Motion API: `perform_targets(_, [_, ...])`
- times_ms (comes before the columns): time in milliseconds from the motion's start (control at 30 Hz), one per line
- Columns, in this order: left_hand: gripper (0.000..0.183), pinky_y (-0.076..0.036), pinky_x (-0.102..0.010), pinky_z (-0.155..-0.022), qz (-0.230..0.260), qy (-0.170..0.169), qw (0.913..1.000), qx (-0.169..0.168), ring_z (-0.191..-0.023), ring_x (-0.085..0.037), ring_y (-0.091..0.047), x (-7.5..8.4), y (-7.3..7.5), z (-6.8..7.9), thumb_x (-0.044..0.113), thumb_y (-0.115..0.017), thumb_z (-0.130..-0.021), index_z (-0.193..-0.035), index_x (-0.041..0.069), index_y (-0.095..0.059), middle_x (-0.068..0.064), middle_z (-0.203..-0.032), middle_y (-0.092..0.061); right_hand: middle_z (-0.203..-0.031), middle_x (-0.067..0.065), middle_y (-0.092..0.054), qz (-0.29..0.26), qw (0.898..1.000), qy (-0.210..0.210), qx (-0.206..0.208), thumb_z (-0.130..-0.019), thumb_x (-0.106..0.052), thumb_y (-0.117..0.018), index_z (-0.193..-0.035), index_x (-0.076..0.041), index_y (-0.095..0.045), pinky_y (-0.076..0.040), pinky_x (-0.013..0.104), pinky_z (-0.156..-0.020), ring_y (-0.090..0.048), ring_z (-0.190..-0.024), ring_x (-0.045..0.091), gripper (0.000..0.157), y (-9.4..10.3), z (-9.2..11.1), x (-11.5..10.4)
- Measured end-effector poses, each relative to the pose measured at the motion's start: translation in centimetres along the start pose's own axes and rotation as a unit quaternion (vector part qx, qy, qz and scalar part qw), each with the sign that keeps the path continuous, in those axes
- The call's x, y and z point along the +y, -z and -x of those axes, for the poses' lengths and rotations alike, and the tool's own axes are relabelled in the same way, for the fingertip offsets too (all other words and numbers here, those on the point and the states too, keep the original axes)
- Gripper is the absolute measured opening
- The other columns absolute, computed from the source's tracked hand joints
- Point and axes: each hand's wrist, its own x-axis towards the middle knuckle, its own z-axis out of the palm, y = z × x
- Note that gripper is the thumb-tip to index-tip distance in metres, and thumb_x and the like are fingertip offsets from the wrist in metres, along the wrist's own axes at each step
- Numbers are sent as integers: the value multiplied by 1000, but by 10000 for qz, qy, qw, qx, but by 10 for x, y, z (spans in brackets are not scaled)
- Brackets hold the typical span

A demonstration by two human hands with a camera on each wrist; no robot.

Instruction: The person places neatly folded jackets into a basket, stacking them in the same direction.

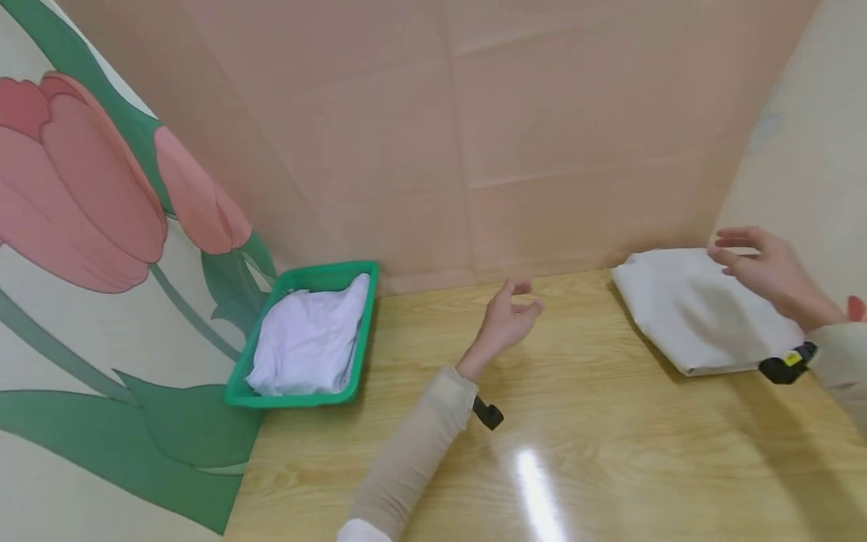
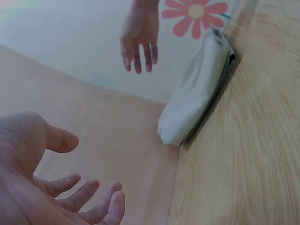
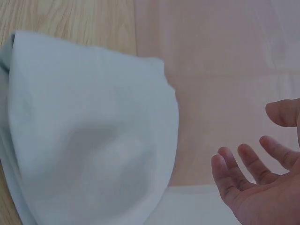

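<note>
My left hand [image 1: 509, 319] hovers over the middle of the wooden table, fingers loosely bent and nothing in them. In the left wrist view the left hand [image 2: 70, 183] shows its thumb spread away from the fingers. On the right, my right hand [image 1: 765, 267] is held in the air above a folded white cloth [image 1: 711, 316], casting a shadow on it. The right wrist view shows the right hand [image 3: 258, 173] with relaxed fingers, apart from the cloth [image 3: 93, 126]. The cloth lies as a flat, thick bundle at the table's back right.
A green plastic basket [image 1: 369, 331] with a crumpled pale lilac cloth [image 1: 308, 339] inside stands at the back left of the wooden table [image 1: 576, 436]. A brown-pink sheet [image 1: 474, 150] covers the back wall. The left wall carries a painted tulip [image 1: 95, 188].
</note>
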Motion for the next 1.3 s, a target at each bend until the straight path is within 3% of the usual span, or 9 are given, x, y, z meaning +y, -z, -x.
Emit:
perform_targets(200, [44,-60,-34,-89,93,129,9998,73,-121,-20,-67,-9,-12,-3,34,-69,-105,-146,23,-58,-2,-149,-60,-129,-6,-54,459,9988,-137,126,-108,-46,-58,-162,-3,-37,-47,8,-67,-50,-81,-24,73,8,-7,22])
perform_targets(400, [41,-59,-30,-86,274,224,9991,216,-115,-17,-68,-11,-29,-10,30,-71,-103,-143,24,-62,-4,-145,-63,-149,36,-44,890,9954,-323,125,-107,-52,-56,-165,-2,-33,-37,6,-65,-32,-84,-29,81,13,-8,47])
perform_targets(500, [40,-58,-29,-84,335,311,9987,218,-112,-12,-68,-11,-40,-13,30,-72,-102,-141,25,-63,0,-142,-65,-151,42,-43,983,9947,-294,81,-107,-50,-57,-163,2,-33,-36,7,-65,-31,-86,-28,80,13,-5,66])
perform_targets(567, [41,-58,-28,-83,328,349,9987,168,-110,-10,-67,-12,-49,-16,30,-72,-102,-142,25,-62,3,-140,-65,-151,46,-41,1069,9940,-252,-6,-108,-48,-57,-161,7,-32,-44,16,-74,-53,-96,-12,80,11,-1,77])
perform_targets(633, [41,-57,-27,-82,283,364,9989,118,-107,-7,-67,-14,-59,-17,31,-72,-102,-142,25,-62,6,-139,-65,-153,48,-36,1254,9916,-284,-124,-108,-49,-56,-161,9,-30,-52,38,-90,-62,-118,25,83,6,5,88])
perform_targets(733, [42,-57,-26,-80,272,394,9988,44,-105,-5,-66,-20,-73,-18,30,-72,-102,-142,25,-61,9,-138,-64,-157,51,-23,1418,9878,-522,-385,-107,-54,-53,-162,12,-20,-36,78,-101,-29,-135,71,93,-3,15,101])
perform_targets(833, [40,-56,-26,-79,350,515,9981,41,-101,-5,-67,-25,-87,-18,28,-73,-101,-140,25,-62,12,-133,-65,-158,53,-14,1528,9837,-786,-526,-106,-59,-54,-164,12,-11,-24,85,-106,-19,-140,74,101,-11,23,111])
perform_targets(1133, [39,-55,-25,-78,361,741,9966,22,-92,-3,-64,-36,-121,-22,28,-74,-100,-137,26,-63,7,-134,-67,-160,51,-10,2186,9698,-873,-635,-104,-63,-52,-166,6,-2,-30,86,-91,-22,-134,76,105,-20,30,128])
perform_targets(1300, [41,-54,-25,-83,340,762,9965,-16,-96,-4,-64,-39,-130,-22,28,-76,-98,-138,27,-63,5,-138,-66,-160,50,-14,2267,9682,-917,-531,-104,-65,-52,-166,5,-4,-28,86,-94,-23,-133,75,105,-25,23,129])
